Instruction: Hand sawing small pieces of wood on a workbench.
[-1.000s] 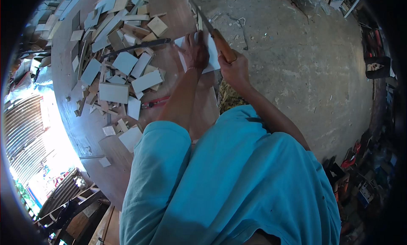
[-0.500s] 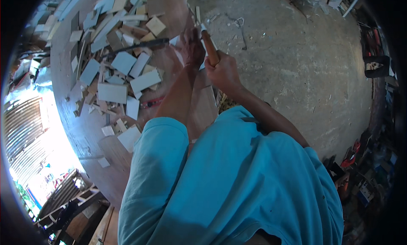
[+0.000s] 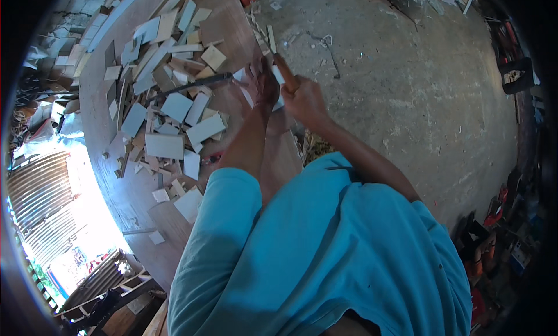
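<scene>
My left hand (image 3: 261, 83) rests on a white board (image 3: 279, 103) at the table's right edge, fingers spread over it. Just to its right, my right hand (image 3: 302, 100) grips the orange-brown wooden handle of a saw (image 3: 285, 69). The saw points away from me beside my left hand; its blade is hard to make out. A long dark bar (image 3: 214, 78) lies to the left of my left hand among loose offcuts (image 3: 164, 145). A red object is partly hidden behind my left forearm.
The wooden table (image 3: 116, 202) carries several pale and white wood pieces. Concrete floor (image 3: 418, 115) with scraps and a thin bent piece lies to the right. Piled tools (image 3: 482, 231) line the right side. A bright opening with corrugated sheets (image 3: 40, 190) is at the lower left.
My right hand with the saw has moved left, closer to my left hand. The whole scene sits a little lower in the view. My left hand stays on the board.
</scene>
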`<action>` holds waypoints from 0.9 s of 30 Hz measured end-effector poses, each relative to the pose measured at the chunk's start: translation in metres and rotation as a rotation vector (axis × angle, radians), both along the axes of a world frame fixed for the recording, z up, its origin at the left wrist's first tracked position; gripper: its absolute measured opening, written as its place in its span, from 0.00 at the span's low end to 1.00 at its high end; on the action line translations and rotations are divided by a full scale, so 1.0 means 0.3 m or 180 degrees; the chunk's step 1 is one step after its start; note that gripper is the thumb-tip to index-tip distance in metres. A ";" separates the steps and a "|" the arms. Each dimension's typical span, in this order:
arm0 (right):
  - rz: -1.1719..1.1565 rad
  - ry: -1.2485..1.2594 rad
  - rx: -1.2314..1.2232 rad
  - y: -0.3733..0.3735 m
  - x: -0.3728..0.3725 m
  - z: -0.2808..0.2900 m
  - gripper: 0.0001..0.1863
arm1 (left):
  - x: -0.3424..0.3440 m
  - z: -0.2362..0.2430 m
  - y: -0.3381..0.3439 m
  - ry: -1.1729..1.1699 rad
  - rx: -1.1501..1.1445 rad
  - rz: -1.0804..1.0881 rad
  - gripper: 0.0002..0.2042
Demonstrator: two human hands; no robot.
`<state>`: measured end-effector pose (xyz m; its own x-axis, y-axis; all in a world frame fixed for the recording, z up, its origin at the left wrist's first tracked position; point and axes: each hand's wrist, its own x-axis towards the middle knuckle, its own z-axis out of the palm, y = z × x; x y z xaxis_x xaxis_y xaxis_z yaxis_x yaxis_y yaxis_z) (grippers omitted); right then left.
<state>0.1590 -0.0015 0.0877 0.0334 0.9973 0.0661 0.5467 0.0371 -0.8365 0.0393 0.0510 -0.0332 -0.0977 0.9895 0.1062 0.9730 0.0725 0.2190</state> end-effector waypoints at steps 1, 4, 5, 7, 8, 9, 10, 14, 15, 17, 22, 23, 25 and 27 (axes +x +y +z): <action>0.0070 0.0069 -0.0020 -0.008 0.017 0.012 0.13 | 0.007 0.002 -0.005 -0.0120 -0.0046 0.0097 0.23; 0.0122 0.0501 -0.0398 -0.090 0.050 0.101 0.13 | -0.004 0.030 -0.017 -0.0115 -0.0017 0.0067 0.24; 0.0155 0.0498 -0.0403 -0.073 0.047 0.082 0.13 | -0.013 0.023 -0.014 -0.0011 0.0106 0.0016 0.23; 0.0164 -0.0129 0.0138 0.013 0.003 -0.014 0.13 | -0.013 0.021 -0.029 -0.0057 0.0101 0.0004 0.23; 0.0125 -0.0126 0.0159 0.043 -0.011 -0.020 0.13 | -0.008 0.023 -0.021 -0.0118 0.0124 -0.0050 0.22; 0.0026 -0.0111 -0.0073 0.069 -0.023 -0.025 0.13 | -0.002 0.014 -0.014 -0.0113 0.0147 -0.0089 0.22; -0.0075 -0.0093 -0.0303 0.086 -0.026 -0.028 0.12 | 0.007 0.002 -0.009 -0.0088 0.0198 -0.0072 0.22; -0.0012 0.0165 -0.0087 0.000 -0.010 -0.008 0.13 | -0.009 0.001 -0.026 -0.0124 0.0047 -0.0115 0.20; -0.0040 0.0214 -0.0207 -0.030 -0.004 0.022 0.13 | -0.001 0.008 -0.037 -0.0197 0.0102 -0.0102 0.20; -0.0094 0.0249 -0.0328 -0.047 0.011 0.023 0.13 | 0.004 0.026 -0.059 -0.0139 0.0040 -0.0179 0.20; -0.0210 -0.0091 -0.0291 0.088 -0.042 -0.021 0.13 | 0.011 -0.030 -0.007 -0.0042 0.0034 -0.0110 0.21; -0.0229 -0.0086 -0.0286 0.080 -0.036 -0.024 0.13 | 0.019 -0.014 -0.015 -0.0129 0.0082 0.0026 0.21; -0.0211 -0.0040 0.0002 0.038 -0.014 -0.032 0.13 | 0.009 -0.022 -0.023 -0.0104 0.0072 0.0009 0.21; -0.0110 0.0114 -0.0087 -0.034 0.012 0.027 0.13 | 0.006 -0.028 -0.029 -0.0163 0.0113 0.0129 0.20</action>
